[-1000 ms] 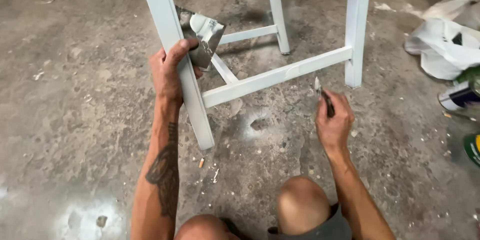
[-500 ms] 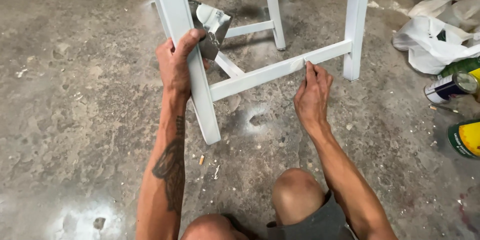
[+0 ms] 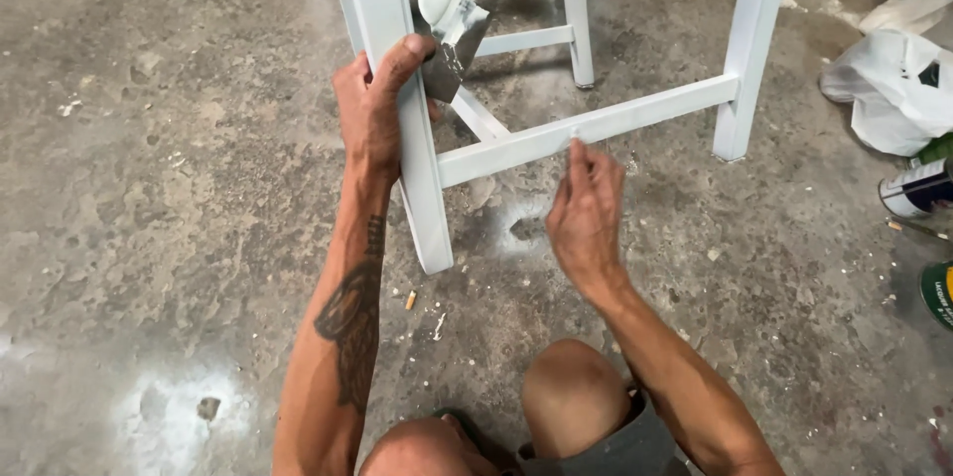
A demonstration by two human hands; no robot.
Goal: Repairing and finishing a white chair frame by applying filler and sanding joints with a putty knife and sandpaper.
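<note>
A white-painted wooden stool frame [image 3: 586, 129] stands on the concrete floor. My left hand [image 3: 375, 104] is wrapped around its near leg [image 3: 422, 168] and also pins a metal plate [image 3: 452, 34] smeared with white filler against that leg. My right hand [image 3: 586, 213] is just below the low front crossbar. Its fingers are pinched together on a small thin blade, whose tip touches the bar's top edge. My bare knee [image 3: 571, 397] is below the hands.
A white plastic bag [image 3: 893, 89] lies at the right with a spray can [image 3: 918, 188] and a green tin [image 3: 938, 292] below it. White patches and small debris, including a cigarette butt [image 3: 410, 299], mark the rough floor.
My right hand has risen from below the crossbar up to its top edge and moved left along it. My left hand has kept its grip on the leg and plate.
</note>
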